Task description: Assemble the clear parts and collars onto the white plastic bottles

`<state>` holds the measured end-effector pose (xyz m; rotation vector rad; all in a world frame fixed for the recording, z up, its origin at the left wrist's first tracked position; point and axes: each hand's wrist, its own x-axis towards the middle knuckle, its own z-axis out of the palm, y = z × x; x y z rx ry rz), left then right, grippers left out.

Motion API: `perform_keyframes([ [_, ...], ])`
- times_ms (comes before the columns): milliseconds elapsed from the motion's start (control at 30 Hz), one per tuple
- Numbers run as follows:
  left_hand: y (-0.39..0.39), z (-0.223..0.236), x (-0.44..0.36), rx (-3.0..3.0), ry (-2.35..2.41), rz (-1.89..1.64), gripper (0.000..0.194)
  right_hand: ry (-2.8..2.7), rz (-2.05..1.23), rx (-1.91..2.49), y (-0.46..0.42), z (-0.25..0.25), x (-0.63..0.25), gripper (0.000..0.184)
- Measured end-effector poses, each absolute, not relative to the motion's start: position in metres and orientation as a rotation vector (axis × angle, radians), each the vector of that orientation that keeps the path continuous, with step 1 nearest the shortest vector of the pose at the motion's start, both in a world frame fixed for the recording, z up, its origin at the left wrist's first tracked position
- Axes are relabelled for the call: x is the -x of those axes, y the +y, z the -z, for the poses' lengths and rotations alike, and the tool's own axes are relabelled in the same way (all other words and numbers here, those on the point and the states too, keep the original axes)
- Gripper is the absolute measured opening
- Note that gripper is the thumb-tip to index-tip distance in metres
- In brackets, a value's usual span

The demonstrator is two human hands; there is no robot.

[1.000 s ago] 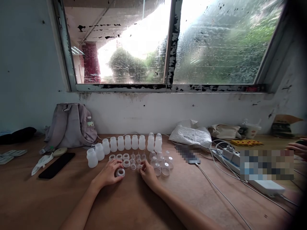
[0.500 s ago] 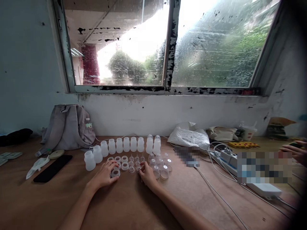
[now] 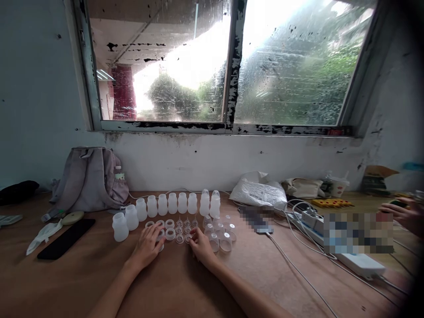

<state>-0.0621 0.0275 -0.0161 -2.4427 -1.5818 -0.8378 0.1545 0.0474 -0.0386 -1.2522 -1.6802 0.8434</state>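
My left hand (image 3: 145, 245) is curved over the white bottle collar rings (image 3: 170, 234), its thumb and fingers closed around one of them, which it mostly hides. My right hand (image 3: 202, 248) has its fingers drawn together at a clear bottle nipple (image 3: 188, 239) in the front row of several nipples. Right of that hand stand several clear domed caps (image 3: 225, 242). Behind the small parts, frosted baby bottles (image 3: 162, 204) without tops form a curved row. Two bottles with clear caps (image 3: 215, 204) stand at its right end.
A black phone (image 3: 66, 239), a white wrapper (image 3: 44, 236) and a grey backpack (image 3: 88, 179) are at left. Right lie a silvery plastic bag (image 3: 258, 192), a charging phone, a power strip (image 3: 361, 263) and cables. At far right another person's hand (image 3: 402, 212) holds something.
My view has shifted slightly, moving the scene down and left. My left hand has moved back over the collar rings with the ring that was at its thumb. My right hand stays at the nipples.
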Motion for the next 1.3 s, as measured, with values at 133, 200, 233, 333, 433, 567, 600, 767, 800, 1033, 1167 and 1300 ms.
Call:
perform_keyframes([
  [133,0.028,0.023,0.050,2.360,-1.629,0.773,0.037,-1.664,-0.827,1.243,0.045,0.037,-0.154,0.018],
  [200,0.028,0.024,0.047,2.321,-1.648,0.766,0.039,-1.661,-0.820,1.238,0.044,0.037,-0.154,0.021],
  [233,0.028,0.024,0.046,2.306,-1.653,0.761,0.040,-1.666,-0.809,1.235,0.044,0.036,-0.154,0.022],
  [333,0.029,0.026,0.046,2.304,-1.660,0.716,0.045,-1.724,-0.637,1.163,0.039,0.033,-0.155,0.022],
  [433,0.031,0.029,0.048,2.332,-1.669,0.651,0.051,-1.892,-0.345,0.988,0.029,0.029,-0.156,0.021],
  [567,0.035,0.034,0.050,2.373,-1.650,0.596,0.053,-2.163,-0.210,0.844,0.016,0.025,-0.155,0.022],
  [600,0.036,0.035,0.050,2.380,-1.648,0.590,0.053,-2.204,-0.190,0.833,0.013,0.024,-0.154,0.024],
  [767,0.037,0.036,0.049,2.398,-1.682,0.557,0.053,-2.246,-0.145,0.834,0.012,0.023,-0.151,0.026],
  [800,0.038,0.037,0.049,2.400,-1.684,0.554,0.052,-2.239,-0.143,0.834,0.013,0.023,-0.151,0.026],
  [1033,0.048,0.041,0.051,2.350,-1.695,0.577,0.041,-2.280,-0.086,0.773,0.010,0.021,-0.159,0.023],
  [1167,0.052,0.039,0.055,2.365,-1.687,0.571,0.041,-2.354,0.021,0.706,0.014,0.012,-0.172,0.023],
  [1300,0.052,0.036,0.056,2.394,-1.650,0.594,0.044,-2.287,0.073,0.932,0.045,-0.012,-0.187,0.027],
])
